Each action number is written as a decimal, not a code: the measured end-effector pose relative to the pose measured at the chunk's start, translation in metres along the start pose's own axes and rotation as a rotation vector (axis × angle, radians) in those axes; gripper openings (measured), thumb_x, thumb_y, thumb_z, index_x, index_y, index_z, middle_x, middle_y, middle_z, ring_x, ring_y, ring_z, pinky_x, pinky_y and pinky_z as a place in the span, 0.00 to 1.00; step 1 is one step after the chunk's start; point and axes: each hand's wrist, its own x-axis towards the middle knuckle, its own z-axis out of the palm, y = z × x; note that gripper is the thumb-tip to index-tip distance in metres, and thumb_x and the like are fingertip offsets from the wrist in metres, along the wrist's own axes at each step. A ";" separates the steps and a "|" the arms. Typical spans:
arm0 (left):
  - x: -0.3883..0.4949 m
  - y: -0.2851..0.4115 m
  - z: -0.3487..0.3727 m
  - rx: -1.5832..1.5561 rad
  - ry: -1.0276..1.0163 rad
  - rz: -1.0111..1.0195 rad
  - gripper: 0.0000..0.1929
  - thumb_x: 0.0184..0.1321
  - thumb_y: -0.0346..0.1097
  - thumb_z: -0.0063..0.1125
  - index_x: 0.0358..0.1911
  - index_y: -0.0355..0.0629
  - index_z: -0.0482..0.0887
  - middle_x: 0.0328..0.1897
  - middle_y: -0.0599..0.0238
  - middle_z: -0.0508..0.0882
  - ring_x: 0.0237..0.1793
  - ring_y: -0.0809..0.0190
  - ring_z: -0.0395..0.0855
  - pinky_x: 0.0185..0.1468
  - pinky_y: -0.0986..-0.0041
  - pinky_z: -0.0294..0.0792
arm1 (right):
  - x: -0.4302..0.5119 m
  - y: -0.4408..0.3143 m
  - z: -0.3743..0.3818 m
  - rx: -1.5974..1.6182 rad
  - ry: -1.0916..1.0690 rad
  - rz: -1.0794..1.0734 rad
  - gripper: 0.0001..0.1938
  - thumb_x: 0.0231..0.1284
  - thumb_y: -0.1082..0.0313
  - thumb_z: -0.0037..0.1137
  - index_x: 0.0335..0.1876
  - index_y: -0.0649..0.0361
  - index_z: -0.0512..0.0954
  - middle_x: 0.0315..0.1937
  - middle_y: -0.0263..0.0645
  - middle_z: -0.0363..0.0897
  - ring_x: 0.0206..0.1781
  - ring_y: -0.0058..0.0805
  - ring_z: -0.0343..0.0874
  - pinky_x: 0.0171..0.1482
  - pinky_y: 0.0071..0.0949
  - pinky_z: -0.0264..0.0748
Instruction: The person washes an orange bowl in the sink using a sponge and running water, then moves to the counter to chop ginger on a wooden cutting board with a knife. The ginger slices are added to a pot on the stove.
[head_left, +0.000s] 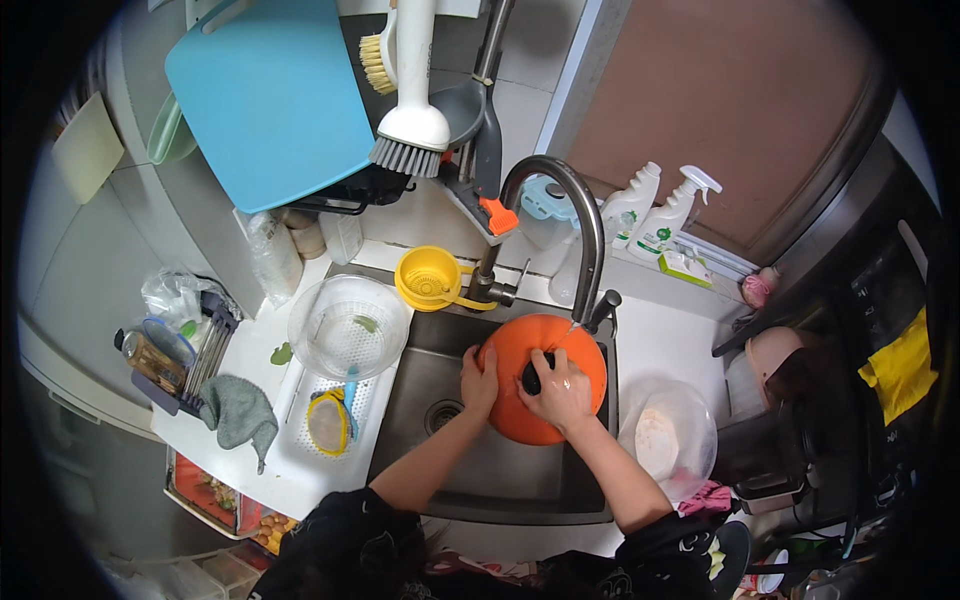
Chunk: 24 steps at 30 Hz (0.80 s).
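An orange lid or shallow pan (517, 420) with a black knob (531, 379) is held over the right part of the dark sink (487, 480). Water runs onto it from the curved metal faucet (592, 247). My left hand (480, 381) grips its left edge, fingers on the orange surface. My right hand (559, 386) is closed around the black knob in the middle. Whether the orange thing rests on anything below cannot be seen.
Left of the sink, a clear basin (300, 345) sits by a white drainboard (292, 427) with a yellow-edged scrubber (328, 424). A yellow strainer (427, 277) stands behind. To the right is a translucent bowl (694, 427). Brushes (412, 127) hang above.
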 end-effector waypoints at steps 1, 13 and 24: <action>0.006 0.006 0.004 0.117 -0.006 0.208 0.24 0.62 0.49 0.42 0.55 0.39 0.68 0.51 0.51 0.75 0.53 0.48 0.71 0.57 0.64 0.62 | 0.001 0.003 -0.004 -0.027 -0.031 -0.030 0.28 0.36 0.53 0.64 0.47 0.54 0.71 0.33 0.42 0.68 0.28 0.37 0.74 0.27 0.31 0.74; 0.067 0.036 -0.022 0.053 -0.714 0.083 0.26 0.60 0.56 0.42 0.52 0.42 0.74 0.47 0.57 0.79 0.44 0.58 0.78 0.49 0.71 0.68 | -0.009 0.018 -0.018 -0.163 -0.228 -0.683 0.33 0.34 0.52 0.62 0.54 0.45 0.67 0.44 0.43 0.67 0.34 0.34 0.70 0.38 0.28 0.73; 0.023 0.018 -0.080 -0.597 -0.687 -0.298 0.29 0.58 0.55 0.49 0.57 0.41 0.67 0.53 0.57 0.74 0.54 0.63 0.71 0.58 0.73 0.62 | -0.014 0.017 -0.011 -0.028 -0.158 -0.616 0.29 0.37 0.51 0.61 0.51 0.43 0.69 0.45 0.43 0.67 0.33 0.34 0.70 0.38 0.27 0.72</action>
